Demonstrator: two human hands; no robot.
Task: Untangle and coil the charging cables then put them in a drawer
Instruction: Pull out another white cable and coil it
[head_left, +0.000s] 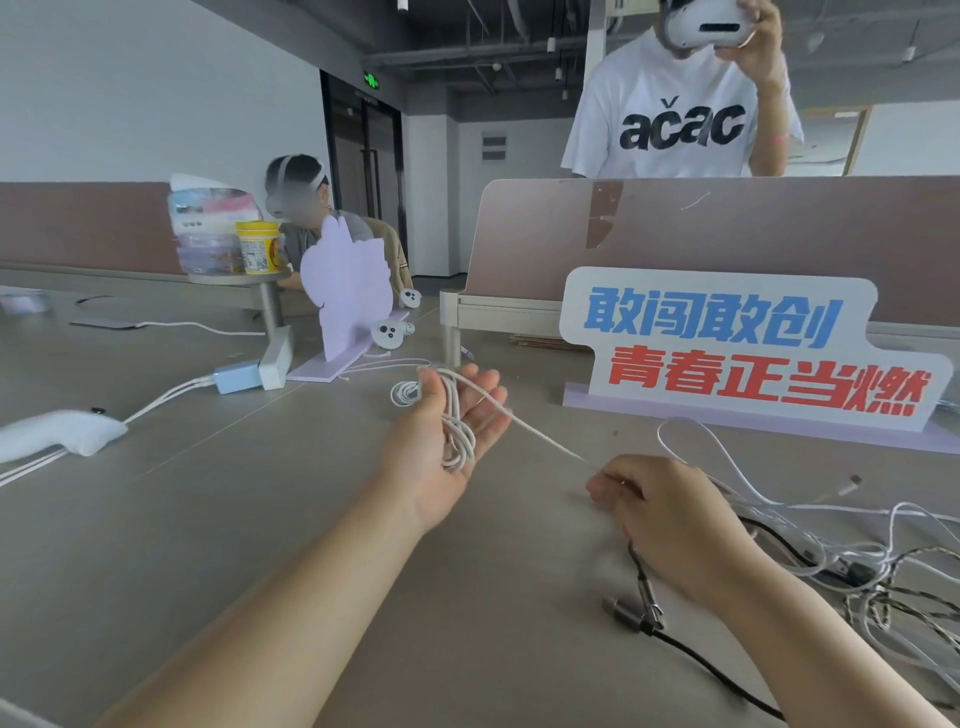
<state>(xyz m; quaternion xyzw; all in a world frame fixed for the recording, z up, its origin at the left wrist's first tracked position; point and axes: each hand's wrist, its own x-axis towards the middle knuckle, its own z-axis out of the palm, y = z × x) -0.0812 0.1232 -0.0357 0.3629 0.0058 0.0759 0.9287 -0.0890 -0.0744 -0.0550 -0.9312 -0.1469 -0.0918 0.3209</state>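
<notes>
the white cable (545, 435) is pinched between the curled fingertips of the right hand (670, 519), whose back is turned toward the camera. from that pinch the cable is drawn in a taut line up and leftward to the left hand (452, 421). this hand is held palm up with its fingers straight and spread, so nothing is clamped there. a coil (458, 439) of the same cable is carried in loops draped along the palm and up past the thumb. both hands are held over the desk (260, 519).

just left of the thumb a small ring of white cord (402, 392) is seen; whether it belongs to the coil cannot be told. to the right of the pinch, behind the right hand, a tangle of cables (857, 561), white, black and braided, is spread on the desk. under the right wrist a black cable (717, 675) with metal plugs (647, 603) is laid.

beyond the taut line a sign (727, 353) with blue and red characters is stood. far left of the open palm a blue charger (236, 376) is plugged into a white power strip (275, 358), with a lilac cut-out board (348, 280) beside it. behind the sign a partition (727, 234) is raised, and a person in a white t-shirt (675, 119) is seen past it.
</notes>
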